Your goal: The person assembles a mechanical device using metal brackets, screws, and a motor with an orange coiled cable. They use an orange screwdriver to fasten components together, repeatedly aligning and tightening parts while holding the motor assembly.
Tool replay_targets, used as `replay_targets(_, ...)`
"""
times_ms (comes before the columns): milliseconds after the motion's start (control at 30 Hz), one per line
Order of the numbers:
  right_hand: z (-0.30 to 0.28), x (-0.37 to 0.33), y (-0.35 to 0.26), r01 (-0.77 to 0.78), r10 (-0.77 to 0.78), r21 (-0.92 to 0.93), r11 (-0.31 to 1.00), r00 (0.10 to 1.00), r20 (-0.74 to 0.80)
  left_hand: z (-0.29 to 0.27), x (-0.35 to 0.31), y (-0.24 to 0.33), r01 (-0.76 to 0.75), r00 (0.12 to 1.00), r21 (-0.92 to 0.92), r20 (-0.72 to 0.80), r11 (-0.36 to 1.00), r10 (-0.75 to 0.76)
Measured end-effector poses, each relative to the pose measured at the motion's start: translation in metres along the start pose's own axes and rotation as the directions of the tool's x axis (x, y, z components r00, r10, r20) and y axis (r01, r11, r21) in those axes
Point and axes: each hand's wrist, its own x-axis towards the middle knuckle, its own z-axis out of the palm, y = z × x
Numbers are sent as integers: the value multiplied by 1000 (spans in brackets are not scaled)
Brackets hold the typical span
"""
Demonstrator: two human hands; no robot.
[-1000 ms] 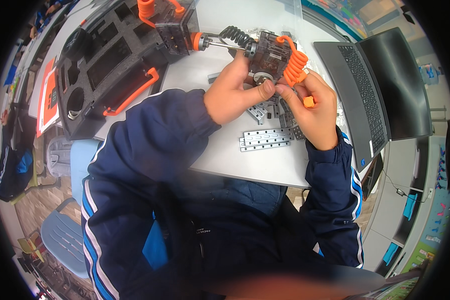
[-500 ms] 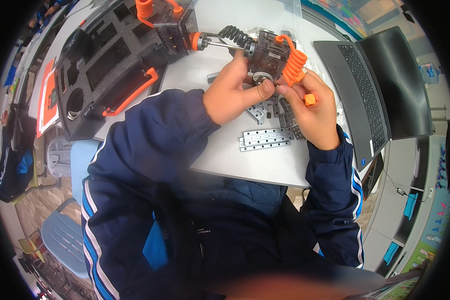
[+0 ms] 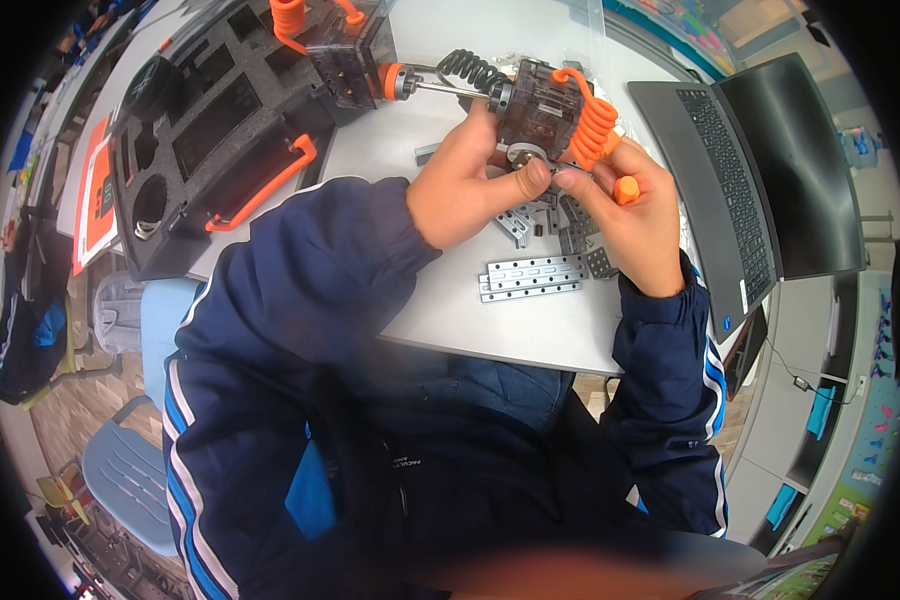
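Observation:
My left hand (image 3: 470,190) is closed around the lower side of a dark see-through motor module (image 3: 538,108), its thumb by a round metal disc (image 3: 521,153) under the box. In my right hand (image 3: 638,215) is a screwdriver with an orange handle (image 3: 626,190); the fingers pinch it, and its thin shaft points left toward the left thumb. The tip is hidden at the thumbs. From the module hangs a coiled orange cable (image 3: 592,128). Metal rods (image 3: 440,88) and a coiled black cable (image 3: 473,68) link it to a second dark module (image 3: 345,65).
Perforated metal strips (image 3: 533,278) and dark brackets (image 3: 576,230) lie on the white table (image 3: 440,315) below my hands. An open black case (image 3: 205,120) with foam slots and an orange handle (image 3: 265,185) stands left. A laptop (image 3: 725,150) lies open right.
My right hand has shifted slightly to the right, and the orange handle's end has turned and moved a little with it. My left hand and the module stay almost in place.

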Motion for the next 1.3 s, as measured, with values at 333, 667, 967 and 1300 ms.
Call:
replay_targets(333,2,-2,-4,12,-12,-25,1000,1000,13,1,-1,-1,1,1000,9,-1,1000,-1)
replay_targets(667,0,1,-1,53,-53,-80,995,999,5,0,1,-1,-13,1000,19,-13,1000,13)
replay_targets(967,2,-1,-5,127,-130,-253,959,991,4,1,0,0,14,1000,-38,-15,999,-15)
replay_targets(1300,4,2,0,111,-121,-167,980,991,-55,1,1,1,-23,999,19,-26,1000,24)
